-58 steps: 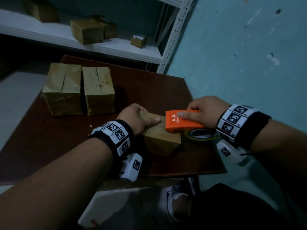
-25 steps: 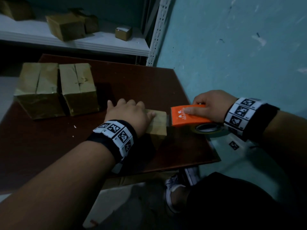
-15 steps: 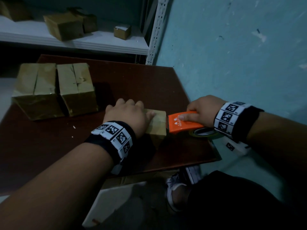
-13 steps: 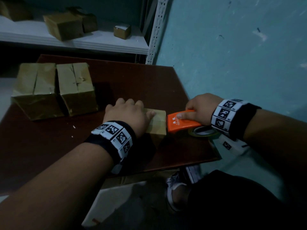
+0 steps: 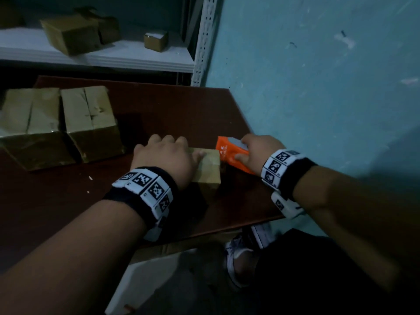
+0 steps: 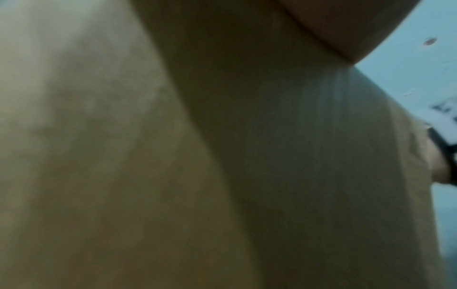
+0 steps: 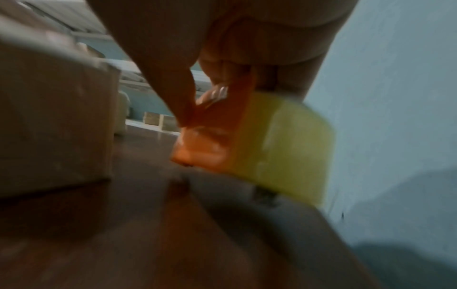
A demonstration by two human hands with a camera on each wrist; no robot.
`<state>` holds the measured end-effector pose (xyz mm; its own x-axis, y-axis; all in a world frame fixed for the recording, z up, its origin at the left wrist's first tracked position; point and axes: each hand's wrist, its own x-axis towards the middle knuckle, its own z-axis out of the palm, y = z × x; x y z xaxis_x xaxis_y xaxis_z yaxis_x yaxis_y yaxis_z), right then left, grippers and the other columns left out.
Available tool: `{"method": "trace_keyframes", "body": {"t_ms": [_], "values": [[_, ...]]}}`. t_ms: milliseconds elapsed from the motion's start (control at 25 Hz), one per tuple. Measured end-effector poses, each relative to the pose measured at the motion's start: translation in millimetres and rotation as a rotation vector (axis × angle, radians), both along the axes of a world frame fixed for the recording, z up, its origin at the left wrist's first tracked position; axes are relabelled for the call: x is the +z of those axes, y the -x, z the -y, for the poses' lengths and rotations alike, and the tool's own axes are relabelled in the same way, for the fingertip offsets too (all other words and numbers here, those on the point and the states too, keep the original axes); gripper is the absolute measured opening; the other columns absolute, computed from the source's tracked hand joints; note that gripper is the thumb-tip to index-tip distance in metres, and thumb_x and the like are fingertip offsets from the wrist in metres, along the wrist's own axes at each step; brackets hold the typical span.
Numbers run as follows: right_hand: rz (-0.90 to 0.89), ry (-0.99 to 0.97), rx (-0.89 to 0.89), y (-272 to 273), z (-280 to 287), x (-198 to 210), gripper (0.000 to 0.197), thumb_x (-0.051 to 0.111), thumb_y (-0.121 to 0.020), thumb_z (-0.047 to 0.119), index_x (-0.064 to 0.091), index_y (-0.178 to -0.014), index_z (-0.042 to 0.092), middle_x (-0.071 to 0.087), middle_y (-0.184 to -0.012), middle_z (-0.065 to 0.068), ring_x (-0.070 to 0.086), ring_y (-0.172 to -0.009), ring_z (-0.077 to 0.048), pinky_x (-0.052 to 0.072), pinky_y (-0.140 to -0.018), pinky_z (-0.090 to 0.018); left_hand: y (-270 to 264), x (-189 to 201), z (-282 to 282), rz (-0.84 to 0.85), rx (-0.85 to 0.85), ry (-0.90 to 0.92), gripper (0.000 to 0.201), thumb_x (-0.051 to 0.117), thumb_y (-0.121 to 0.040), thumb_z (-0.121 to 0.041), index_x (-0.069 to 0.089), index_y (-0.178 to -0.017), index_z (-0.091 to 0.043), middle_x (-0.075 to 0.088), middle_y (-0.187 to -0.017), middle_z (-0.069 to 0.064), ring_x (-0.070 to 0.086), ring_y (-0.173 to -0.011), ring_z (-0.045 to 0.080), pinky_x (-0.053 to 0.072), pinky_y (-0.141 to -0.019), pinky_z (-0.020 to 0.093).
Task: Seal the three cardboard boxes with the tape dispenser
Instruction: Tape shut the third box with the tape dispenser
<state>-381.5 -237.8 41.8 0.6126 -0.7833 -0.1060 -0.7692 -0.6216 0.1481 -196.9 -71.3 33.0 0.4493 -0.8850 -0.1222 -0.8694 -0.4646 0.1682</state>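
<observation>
A small cardboard box [image 5: 208,170] lies near the table's front right. My left hand [image 5: 163,155] rests on top of it, fingers curled over its far edge and thumb lying along the top. In the left wrist view the box's cardboard [image 6: 222,156] fills the frame. My right hand [image 5: 255,150] grips the orange tape dispenser [image 5: 227,151], which is tilted nose-up against the box's right end. The right wrist view shows the dispenser [image 7: 210,140] with its yellowish tape roll [image 7: 284,146] just above the table, beside the small box [image 7: 54,117]. Two bigger boxes [image 5: 29,123] [image 5: 91,119] stand side by side at the left.
The dark brown table [image 5: 170,105] ends close to the teal wall [image 5: 318,87] on the right. Behind it a white shelf [image 5: 113,57] carries several more boxes. My shoe [image 5: 238,253] and a white board [image 5: 147,280] lie below the front edge.
My right hand has turned the dispenser nose-up and moved it slightly away along the box's right end; its roll is now hidden in the head view. The left hand stays on the box.
</observation>
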Motion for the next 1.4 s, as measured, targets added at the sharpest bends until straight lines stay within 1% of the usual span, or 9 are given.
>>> {"method": "trace_keyframes", "body": {"t_ms": [160,280,360,480,680,880,1040,1200,1400], "values": [[0.05,-0.097,-0.071,1.6,-9.0,-12.1,0.061,0.074,-0.088,0.062,0.056,-0.13,0.022,0.07,-0.112,-0.005,0.067,-0.102,-0.029,0.055,-0.085,-0.037,-0.5,0.1,0.3,-0.009,0.005,0.01,0.065,0.017,-0.098,-0.075,0.056,-0.121,-0.029,0.06,-0.123,0.003,0.052,-0.119,0.031,0.044,-0.096,0.057],[0.127,-0.066,-0.053,6.0,-13.7,-4.5,0.048,0.066,-0.093,0.062,0.063,-0.123,0.024,0.07,-0.106,-0.001,0.067,-0.099,-0.025,0.054,-0.085,-0.037,-0.6,-0.6,-1.1,-0.015,-0.003,0.037,0.059,0.017,-0.101,-0.07,0.056,-0.117,-0.029,0.061,-0.118,0.002,0.053,-0.116,0.03,0.045,-0.096,0.057],[0.319,-0.05,-0.084,7.8,-19.8,8.7,0.034,0.059,-0.098,0.057,0.069,-0.108,0.026,0.071,-0.095,0.003,0.067,-0.091,-0.022,0.055,-0.083,-0.037,-1.0,-0.8,-1.5,-0.025,-0.005,0.056,0.054,0.017,-0.103,-0.065,0.056,-0.115,-0.029,0.061,-0.116,0.002,0.053,-0.116,0.03,0.045,-0.096,0.057],[0.656,-0.307,-0.179,1.6,-41.5,15.0,0.032,0.052,-0.103,0.055,0.065,-0.095,0.027,0.074,-0.073,0.002,0.071,-0.064,-0.019,0.056,-0.071,-0.036,-0.2,2.0,-1.8,-0.035,0.007,0.054,0.052,0.018,-0.105,-0.062,0.057,-0.116,-0.029,0.061,-0.116,0.001,0.053,-0.117,0.03,0.044,-0.096,0.057],[0.906,-0.503,-0.175,-3.0,-68.8,-28.0,0.036,0.051,-0.103,0.056,0.06,-0.127,0.031,0.074,-0.074,0.002,0.07,-0.056,-0.016,0.058,-0.061,-0.037,3.1,3.4,-2.2,-0.016,0.016,0.046,0.053,0.018,-0.105,-0.062,0.058,-0.118,-0.028,0.061,-0.12,0.002,0.052,-0.12,0.031,0.042,-0.096,0.056],[1.187,-0.746,-0.262,-9.4,-73.2,-49.7,0.032,0.05,-0.109,0.043,0.057,-0.138,0.03,0.065,-0.072,0.003,0.059,-0.056,-0.017,0.042,-0.043,-0.024,3.2,2.0,0.0,-0.005,0.039,0.036,0.053,0.019,-0.104,-0.063,0.057,-0.116,-0.029,0.061,-0.116,0.002,0.053,-0.116,0.03,0.045,-0.097,0.057],[1.331,-0.783,-0.238,-15.8,-78.7,-61.7,0.033,0.056,-0.108,0.034,0.06,-0.14,0.028,0.067,-0.083,0.011,0.064,-0.068,-0.002,0.049,-0.057,-0.02,4.7,1.4,0.5,0.011,0.055,0.03,0.054,0.017,-0.104,-0.064,0.057,-0.114,-0.029,0.06,-0.111,0.001,0.054,-0.113,0.03,0.047,-0.096,0.057],[1.445,-0.76,-0.26,-25.4,-83.7,-69.4,0.023,0.056,-0.108,0.023,0.061,-0.127,0.035,0.074,-0.118,0.005,0.072,-0.107,-0.005,0.058,-0.092,-0.028,7.5,3.2,1.2,0.02,0.075,0.017,0.054,0.017,-0.103,-0.065,0.057,-0.113,-0.029,0.06,-0.11,0.001,0.054,-0.111,0.03,0.048,-0.096,0.058],[1.324,-0.62,-0.253,-31.0,-85.4,-74.8,0.021,0.047,-0.11,0.036,0.058,-0.128,0.032,0.067,-0.125,0.007,0.066,-0.114,-0.01,0.056,-0.1,-0.041,12.1,8.0,1.0,0.034,0.098,-0.009,0.054,0.018,-0.104,-0.063,0.056,-0.115,-0.027,0.06,-0.111,0.003,0.054,-0.111,0.031,0.048,-0.096,0.057]]}}
